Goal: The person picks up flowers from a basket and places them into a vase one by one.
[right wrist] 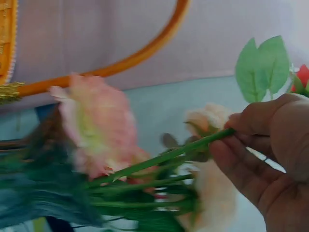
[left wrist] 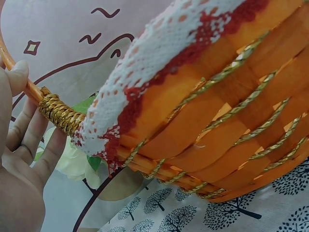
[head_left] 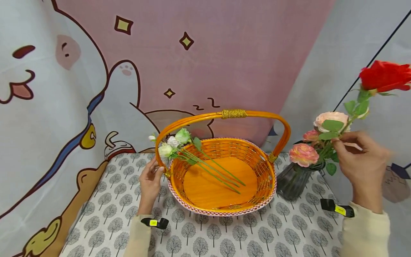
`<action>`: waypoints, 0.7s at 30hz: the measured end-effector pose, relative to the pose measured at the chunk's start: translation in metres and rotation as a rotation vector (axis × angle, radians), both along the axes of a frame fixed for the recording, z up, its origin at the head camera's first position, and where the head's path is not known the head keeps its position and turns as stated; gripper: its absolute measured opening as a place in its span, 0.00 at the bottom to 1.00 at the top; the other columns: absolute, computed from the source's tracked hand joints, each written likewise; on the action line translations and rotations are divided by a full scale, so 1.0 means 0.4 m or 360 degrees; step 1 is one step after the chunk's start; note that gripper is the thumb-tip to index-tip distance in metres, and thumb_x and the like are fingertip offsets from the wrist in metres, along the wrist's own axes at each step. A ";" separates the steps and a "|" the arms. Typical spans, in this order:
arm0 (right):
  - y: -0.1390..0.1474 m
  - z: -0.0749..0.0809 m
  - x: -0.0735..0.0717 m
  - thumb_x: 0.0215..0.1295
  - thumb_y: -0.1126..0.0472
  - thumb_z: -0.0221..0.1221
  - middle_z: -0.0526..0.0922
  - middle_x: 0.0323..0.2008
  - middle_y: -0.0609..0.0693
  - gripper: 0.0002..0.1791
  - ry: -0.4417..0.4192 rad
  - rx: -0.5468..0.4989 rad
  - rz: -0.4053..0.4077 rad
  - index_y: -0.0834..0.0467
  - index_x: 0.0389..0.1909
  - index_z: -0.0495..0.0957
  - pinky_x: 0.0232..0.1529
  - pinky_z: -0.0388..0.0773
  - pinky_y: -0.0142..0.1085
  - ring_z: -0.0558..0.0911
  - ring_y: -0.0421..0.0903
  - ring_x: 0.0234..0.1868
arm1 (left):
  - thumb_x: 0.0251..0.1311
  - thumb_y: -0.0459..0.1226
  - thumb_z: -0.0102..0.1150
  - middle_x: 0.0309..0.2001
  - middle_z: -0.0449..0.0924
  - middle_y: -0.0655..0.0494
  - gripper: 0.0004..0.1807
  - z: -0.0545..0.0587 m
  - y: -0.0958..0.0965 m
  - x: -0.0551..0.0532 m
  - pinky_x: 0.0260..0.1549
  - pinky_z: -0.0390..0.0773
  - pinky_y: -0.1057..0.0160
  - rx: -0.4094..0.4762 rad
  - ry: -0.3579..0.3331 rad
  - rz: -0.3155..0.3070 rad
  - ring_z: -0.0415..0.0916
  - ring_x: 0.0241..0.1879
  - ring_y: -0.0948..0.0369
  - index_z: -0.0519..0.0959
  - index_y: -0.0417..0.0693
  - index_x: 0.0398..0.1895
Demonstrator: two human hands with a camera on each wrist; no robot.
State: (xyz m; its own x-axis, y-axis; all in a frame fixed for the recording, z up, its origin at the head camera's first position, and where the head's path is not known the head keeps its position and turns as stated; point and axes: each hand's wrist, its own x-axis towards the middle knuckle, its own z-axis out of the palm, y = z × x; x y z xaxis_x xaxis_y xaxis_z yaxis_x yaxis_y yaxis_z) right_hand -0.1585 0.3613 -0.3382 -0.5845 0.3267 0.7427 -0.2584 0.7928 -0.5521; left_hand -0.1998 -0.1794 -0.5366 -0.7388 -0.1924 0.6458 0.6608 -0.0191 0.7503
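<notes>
An orange woven basket (head_left: 221,213) stands on the table, its tall handle (head_left: 192,120) arched over it. My left hand (head_left: 150,184) grips the foot of that handle, thumb in front and fingers behind, beside the gold cord binding (left wrist: 60,113). Pale green and white flowers (head_left: 183,135) lie inside, heads against the left rim and stems across the bottom. At the right, my right hand (head_left: 366,160) pinches the green stem (right wrist: 178,151) of a red rose (head_left: 385,76) between thumb and fingers. Its bloom is above the hand; the stem's lower end runs toward a dark glass vase (head_left: 291,182).
Pink and peach flowers (head_left: 304,155) fill the vase, close to the basket's right side. A cloth with grey tree prints (head_left: 213,232) covers the table. Behind hangs a cartoon-printed curtain (head_left: 240,64).
</notes>
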 end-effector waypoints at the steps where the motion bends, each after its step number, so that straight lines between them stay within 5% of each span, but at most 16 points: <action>1: -0.003 -0.008 -0.004 0.65 0.66 0.66 0.74 0.35 0.15 0.08 -0.0029 -0.0005 0.0029 0.66 0.43 0.86 0.48 0.73 0.10 0.76 0.16 0.40 | 0.67 0.17 0.53 0.51 0.84 0.59 0.26 0.002 -0.001 0.001 0.51 0.82 0.74 0.0004 -0.0006 0.0003 0.81 0.49 0.69 0.70 0.29 0.68; 7: -0.023 -0.057 -0.014 0.62 0.63 0.72 0.77 0.30 0.19 0.07 -0.0190 -0.0106 0.0075 0.62 0.39 0.87 0.38 0.71 0.08 0.77 0.17 0.31 | 0.66 0.16 0.51 0.52 0.84 0.63 0.26 0.001 -0.005 0.002 0.51 0.82 0.74 0.0020 0.0000 -0.0017 0.81 0.49 0.68 0.70 0.29 0.68; 21: -0.015 -0.150 -0.019 0.64 0.42 0.69 0.72 0.26 0.14 0.19 -0.0644 -0.0241 -0.0160 0.51 0.46 0.89 0.21 0.69 0.17 0.72 0.15 0.25 | 0.68 0.17 0.51 0.52 0.84 0.66 0.25 -0.005 -0.004 -0.004 0.52 0.82 0.73 0.0041 -0.0028 -0.0027 0.81 0.49 0.68 0.70 0.30 0.69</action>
